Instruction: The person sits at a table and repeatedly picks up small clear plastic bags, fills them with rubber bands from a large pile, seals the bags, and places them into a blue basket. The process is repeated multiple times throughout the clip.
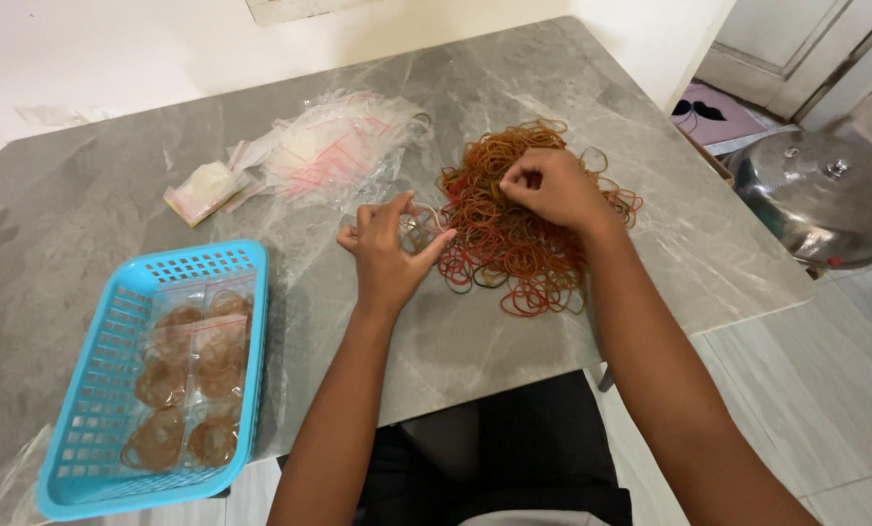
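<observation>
With filled bags already in the blue basket point(85, 390) nearest you, keep your left hand point(389, 248) pinched on its few bands and your right hand point(551, 187) pinching from the rubber band pile point(514, 229), lifting slowly to avoid tangles, below the empty bags point(333, 151).

It looks like a home: a grey marble-look table point(212, 136) under the hands, tiled floor point(825, 390), a door mat point(713, 115) and steel pot lid point(825, 195) to their right.

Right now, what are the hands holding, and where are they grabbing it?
The right hand pinches rubber bands at the top of the pile of rubber bands. The left hand holds a small clear bag by its edge.
</observation>
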